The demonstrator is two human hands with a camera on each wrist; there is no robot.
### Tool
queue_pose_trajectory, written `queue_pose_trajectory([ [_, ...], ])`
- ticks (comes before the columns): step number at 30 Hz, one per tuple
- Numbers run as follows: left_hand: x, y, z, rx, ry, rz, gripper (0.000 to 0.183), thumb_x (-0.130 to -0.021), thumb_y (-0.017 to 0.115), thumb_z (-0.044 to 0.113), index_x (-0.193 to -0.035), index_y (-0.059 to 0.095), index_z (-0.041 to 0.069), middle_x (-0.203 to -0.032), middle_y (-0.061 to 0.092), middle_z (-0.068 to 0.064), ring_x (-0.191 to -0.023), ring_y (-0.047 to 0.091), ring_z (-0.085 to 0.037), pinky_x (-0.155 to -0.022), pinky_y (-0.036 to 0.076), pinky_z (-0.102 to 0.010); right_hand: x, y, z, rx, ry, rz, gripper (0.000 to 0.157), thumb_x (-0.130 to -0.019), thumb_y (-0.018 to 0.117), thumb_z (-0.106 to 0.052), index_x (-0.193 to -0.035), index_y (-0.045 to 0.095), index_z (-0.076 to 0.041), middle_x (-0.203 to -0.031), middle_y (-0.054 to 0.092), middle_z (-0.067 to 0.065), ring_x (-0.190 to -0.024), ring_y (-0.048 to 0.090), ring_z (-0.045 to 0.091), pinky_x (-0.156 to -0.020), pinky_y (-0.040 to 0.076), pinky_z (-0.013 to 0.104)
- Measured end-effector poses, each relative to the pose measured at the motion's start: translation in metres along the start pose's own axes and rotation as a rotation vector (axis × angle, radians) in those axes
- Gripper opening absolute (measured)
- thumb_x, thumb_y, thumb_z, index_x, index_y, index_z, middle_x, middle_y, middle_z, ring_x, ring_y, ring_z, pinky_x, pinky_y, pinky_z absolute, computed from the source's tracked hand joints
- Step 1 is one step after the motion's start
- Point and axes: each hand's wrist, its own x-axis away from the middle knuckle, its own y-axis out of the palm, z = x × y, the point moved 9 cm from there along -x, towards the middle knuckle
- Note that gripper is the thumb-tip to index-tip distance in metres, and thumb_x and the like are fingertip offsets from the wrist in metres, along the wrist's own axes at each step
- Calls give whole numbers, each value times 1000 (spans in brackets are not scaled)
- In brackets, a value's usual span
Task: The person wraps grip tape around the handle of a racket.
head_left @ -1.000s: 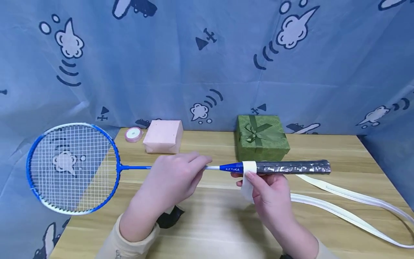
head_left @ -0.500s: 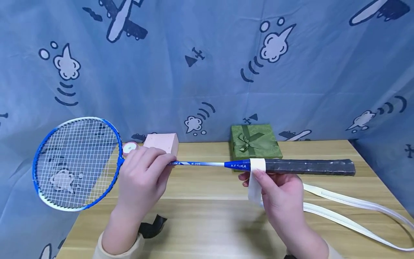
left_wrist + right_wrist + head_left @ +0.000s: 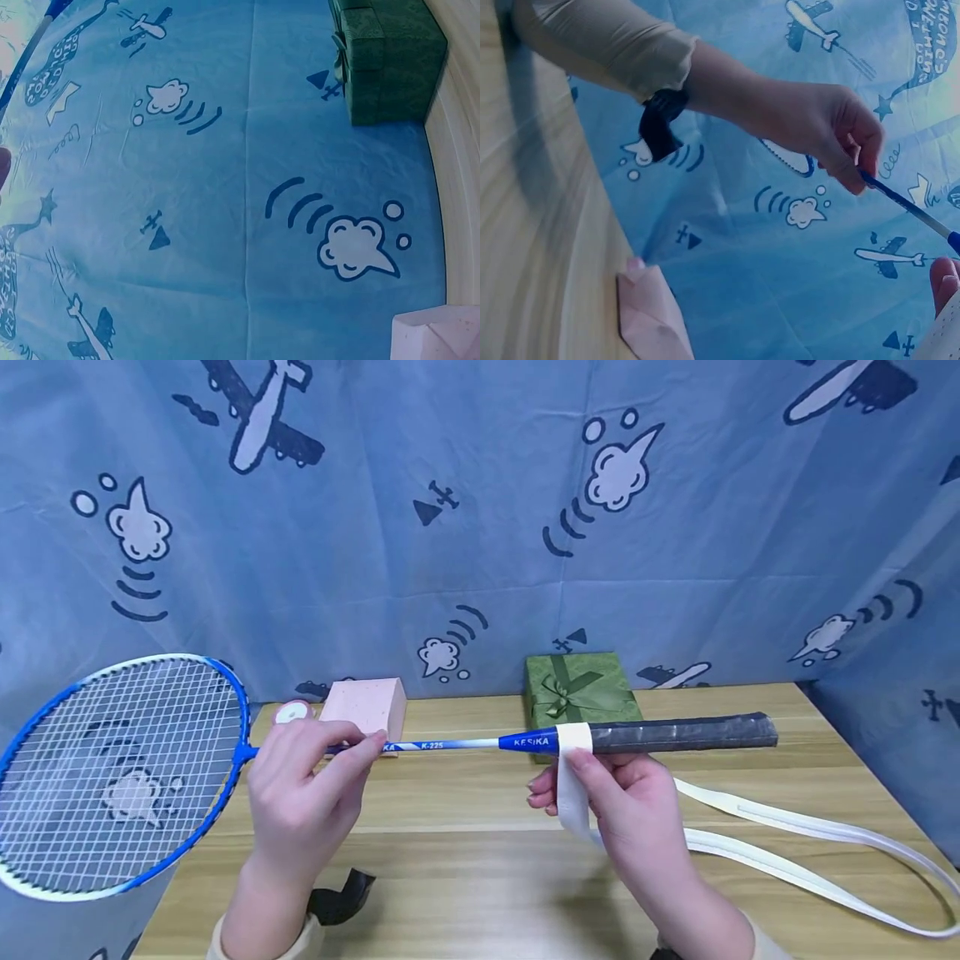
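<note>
A blue and white badminton racket (image 3: 465, 744) is held level above the table, its strung head to the left and its black handle (image 3: 682, 733) to the right. My left hand (image 3: 303, 797) pinches the shaft near the head, between thumb and forefinger; in the right wrist view, that same left hand (image 3: 817, 124) grips the thin shaft (image 3: 907, 204). White grip tape (image 3: 574, 781) circles the handle's top, just beside the blue cone. My right hand (image 3: 630, 797) supports the handle from below, its thumb pressing the tape. The left wrist view catches only a bit of shaft (image 3: 22, 67) and a fingertip.
From my right hand the long free tail of tape (image 3: 817, 835) loops across the table's right side. A green gift box (image 3: 581, 693), a pink box (image 3: 363, 703) and a pink ribbon roll (image 3: 293, 712) stand at the back before a blue curtain (image 3: 337, 568).
My left hand has slid left along the shaft toward the racket head. The racket's head has swung lower and its handle end slightly higher. The right hand keeps its hold on the tape.
</note>
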Motion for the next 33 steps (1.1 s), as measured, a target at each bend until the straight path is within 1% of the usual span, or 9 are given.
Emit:
queue_pose_trajectory([
  [2, -1, -1, 0, 8, 3, 13, 21, -95, 68, 7, -78, 79, 5, -73, 67, -10, -56, 53, -27, -54, 37, -40, 1, 0, 1, 49, 3, -10, 15, -107, 54, -8, -110, 64, 3, -83, 77, 15, -72, 78, 27, -70, 63, 39],
  [4, -2, -2, 0, 20, 2, 24, 22, -96, 69, 9, -76, 78, 5, -72, 67, -10, -55, 52, -26, -53, 37, -39, 2, 0, 0, 70, -19, -14, 14, -106, 55, -6, -109, 65, 3, -81, 77, 15, -71, 77, 26, -70, 63, 40],
  [9, -2, -3, -1, 34, -7, 24, 23, -97, 70, 11, -76, 79, 4, -71, 67, -9, -54, 51, -25, -55, 37, -38, 4, 1, -4, 59, -96, -41, 15, -103, 55, 4, -107, 69, 0, -80, 76, 13, -69, 76, 24, -67, 63, 40],
  [12, -1, -4, -2, 26, -14, 17, 24, -98, 70, 13, -78, 80, 5, -71, 66, -10, -54, 48, -26, -57, 37, -38, 3, 1, -5, 54, -109, -37, 17, -101, 57, 6, -102, 72, -3, -79, 76, 12, -66, 75, 23, -63, 63, 40],
  [16, 1, -5, -2, 19, -19, 20, 24, -98, 70, 13, -79, 80, 5, -71, 66, -10, -54, 49, -26, -57, 37, -39, 3, 1, -5, 68, -110, -25, 18, -100, 59, 7, -96, 72, -5, -78, 75, 10, -64, 74, 21, -61, 63, 40],
  [20, 0, -6, -3, 19, -25, 23, 23, -98, 69, 11, -78, 80, 5, -72, 67, -10, -56, 53, -27, -57, 39, -41, 3, 1, -5, 90, -104, -20, 16, -99, 60, 6, -96, 71, -4, -79, 75, 9, -64, 74, 21, -62, 63, 40],
  [26, -2, -7, -4, 23, -33, 31, 22, -97, 69, 10, -79, 80, 4, -71, 68, -10, -57, 54, -29, -61, 42, -42, 2, 1, -5, 137, -84, -13, 10, -97, 64, 6, -96, 70, -2, -82, 75, 9, -66, 74, 23, -66, 64, 40],
  [28, -3, -7, -4, 27, -34, 34, 22, -97, 68, 8, -79, 80, 3, -70, 67, -10, -57, 54, -29, -63, 44, -43, 3, 1, -7, 135, -108, -25, 10, -97, 63, 7, -96, 70, -1, -82, 75, 9, -67, 74, 23, -66, 64, 40],
  [33, -4, -7, -6, 14, -43, 12, 22, -97, 68, 10, -81, 81, 3, -71, 68, -10, -57, 54, -29, -60, 43, -42, 4, 5, -13, 75, -234, -87, 18, -97, 56, 14, -98, 69, 2, -84, 76, 9, -70, 74, 21, -67, 63, 36],
])
